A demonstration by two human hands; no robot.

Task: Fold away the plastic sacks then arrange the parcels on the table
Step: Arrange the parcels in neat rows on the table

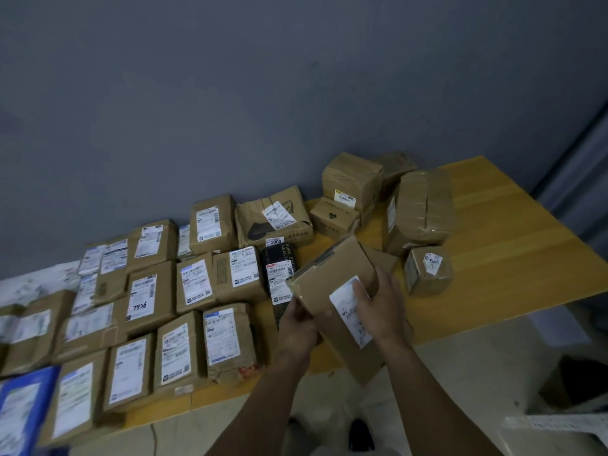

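A box is held tilted above the near edge of the worktop, just right of the black parcel that ends the rows of parcels. It is grasped by both hands: the left hand is curled round its near left corner, and the right hand is clasped over its right side, with fingers laid across the label. The cardboard looks stiff and taped, and the box is judged light enough for one hand, though its contents cannot be told. Hold is best taken on opposite long edges, since the taped faces may be slippery. No sacks are seen.
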